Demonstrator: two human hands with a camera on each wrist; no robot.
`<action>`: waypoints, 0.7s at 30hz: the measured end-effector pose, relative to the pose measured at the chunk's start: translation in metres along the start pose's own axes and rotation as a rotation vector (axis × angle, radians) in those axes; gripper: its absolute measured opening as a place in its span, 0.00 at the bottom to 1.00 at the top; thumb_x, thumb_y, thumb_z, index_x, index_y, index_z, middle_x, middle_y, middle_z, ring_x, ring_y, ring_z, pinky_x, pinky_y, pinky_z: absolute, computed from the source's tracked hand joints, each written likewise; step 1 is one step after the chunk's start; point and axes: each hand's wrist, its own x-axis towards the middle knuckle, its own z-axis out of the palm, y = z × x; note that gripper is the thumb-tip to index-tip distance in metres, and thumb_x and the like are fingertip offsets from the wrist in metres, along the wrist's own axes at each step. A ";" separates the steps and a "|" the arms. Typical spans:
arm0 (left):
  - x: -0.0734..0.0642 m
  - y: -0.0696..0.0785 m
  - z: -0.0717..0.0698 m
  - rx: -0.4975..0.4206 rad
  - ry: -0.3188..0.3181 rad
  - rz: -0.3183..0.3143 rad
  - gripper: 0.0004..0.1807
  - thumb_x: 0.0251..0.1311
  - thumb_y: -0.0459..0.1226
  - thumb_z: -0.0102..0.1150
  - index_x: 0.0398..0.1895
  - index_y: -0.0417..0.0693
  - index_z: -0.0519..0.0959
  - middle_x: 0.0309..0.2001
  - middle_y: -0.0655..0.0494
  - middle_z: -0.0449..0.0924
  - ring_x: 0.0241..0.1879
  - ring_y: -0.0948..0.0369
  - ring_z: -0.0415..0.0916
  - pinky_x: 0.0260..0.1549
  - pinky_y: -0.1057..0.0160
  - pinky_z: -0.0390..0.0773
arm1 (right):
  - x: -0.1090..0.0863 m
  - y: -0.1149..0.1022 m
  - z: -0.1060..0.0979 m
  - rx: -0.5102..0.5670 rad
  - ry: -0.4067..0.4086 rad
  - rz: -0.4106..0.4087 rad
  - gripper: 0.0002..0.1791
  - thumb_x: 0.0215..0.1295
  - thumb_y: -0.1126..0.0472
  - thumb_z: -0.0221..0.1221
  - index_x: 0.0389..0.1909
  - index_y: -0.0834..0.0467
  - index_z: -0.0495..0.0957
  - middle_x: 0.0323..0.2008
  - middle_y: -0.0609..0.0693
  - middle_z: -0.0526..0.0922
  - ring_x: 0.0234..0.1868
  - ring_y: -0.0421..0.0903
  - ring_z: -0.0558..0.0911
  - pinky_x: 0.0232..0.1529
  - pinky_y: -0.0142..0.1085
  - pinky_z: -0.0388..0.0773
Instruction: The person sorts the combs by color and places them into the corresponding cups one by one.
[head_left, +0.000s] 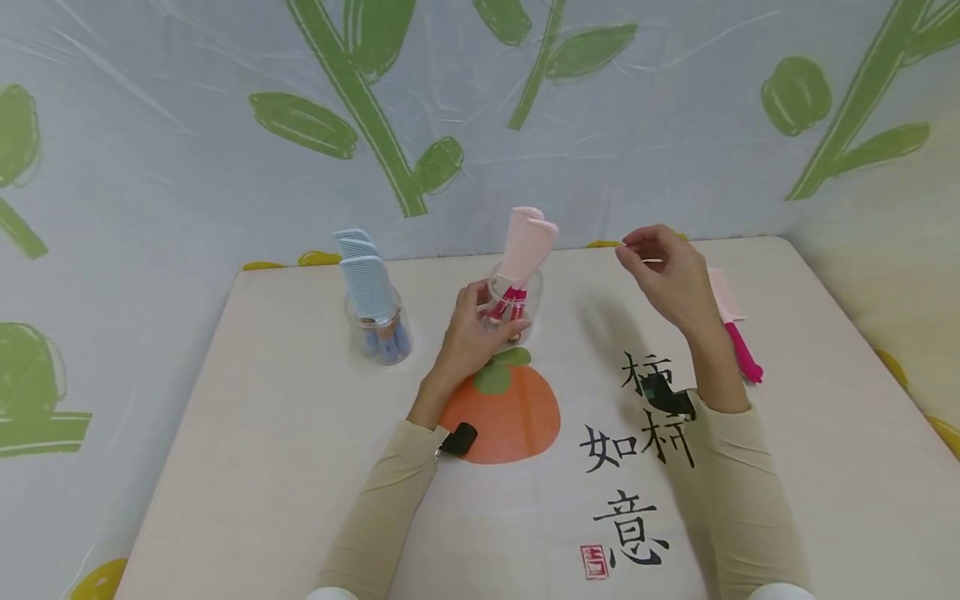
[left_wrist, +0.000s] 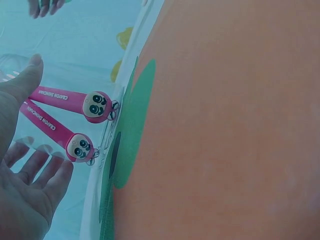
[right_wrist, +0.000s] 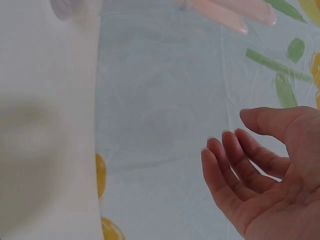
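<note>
My left hand [head_left: 474,337] grips a clear jar [head_left: 536,292], its thumb on the near side and fingers around the left. Two pink combs [head_left: 528,246] stand in the jar, teeth end up and handles down. In the left wrist view their dark pink handles [left_wrist: 61,96] end in small cartoon faces. My right hand [head_left: 671,279] is raised to the right of the jar, fingers loosely bent and holding nothing; the right wrist view shows the palm [right_wrist: 260,200] bare. Beyond my right wrist, another pink comb [head_left: 742,346] lies on the table.
Left of my left hand stands a second clear jar [head_left: 401,337] with several blue combs [head_left: 367,283]. The pale table [head_left: 255,400] bears a printed orange persimmon [head_left: 510,417] and black characters [head_left: 630,533]. A leaf-patterned sheet [head_left: 225,192] hangs behind the table's far edge.
</note>
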 end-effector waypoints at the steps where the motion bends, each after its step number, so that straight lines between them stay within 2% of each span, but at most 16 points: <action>1: 0.000 0.000 0.000 -0.003 -0.002 -0.002 0.42 0.61 0.48 0.74 0.71 0.48 0.61 0.62 0.52 0.66 0.62 0.58 0.66 0.67 0.55 0.72 | -0.001 0.002 -0.001 -0.004 0.008 -0.002 0.18 0.74 0.55 0.62 0.53 0.66 0.78 0.46 0.56 0.81 0.43 0.29 0.78 0.49 0.19 0.75; 9: 0.000 -0.001 0.001 -0.011 -0.004 -0.004 0.42 0.60 0.47 0.74 0.71 0.48 0.61 0.63 0.52 0.65 0.63 0.57 0.66 0.67 0.55 0.72 | -0.010 0.025 -0.008 -0.020 0.105 -0.028 0.13 0.72 0.61 0.62 0.50 0.66 0.80 0.42 0.55 0.82 0.40 0.27 0.78 0.46 0.18 0.74; 16: 0.001 -0.001 0.002 -0.010 -0.005 -0.001 0.43 0.60 0.48 0.74 0.71 0.47 0.61 0.62 0.53 0.66 0.62 0.58 0.67 0.67 0.56 0.72 | -0.020 0.040 -0.018 -0.101 0.115 -0.005 0.14 0.73 0.60 0.61 0.51 0.66 0.80 0.44 0.61 0.83 0.41 0.25 0.75 0.47 0.18 0.72; 21: 0.001 -0.003 0.000 -0.016 -0.001 0.007 0.43 0.60 0.48 0.75 0.71 0.46 0.61 0.62 0.53 0.66 0.62 0.59 0.67 0.67 0.56 0.72 | -0.023 0.052 -0.022 -0.153 0.112 0.013 0.15 0.74 0.58 0.60 0.52 0.65 0.79 0.45 0.61 0.83 0.42 0.23 0.73 0.49 0.18 0.71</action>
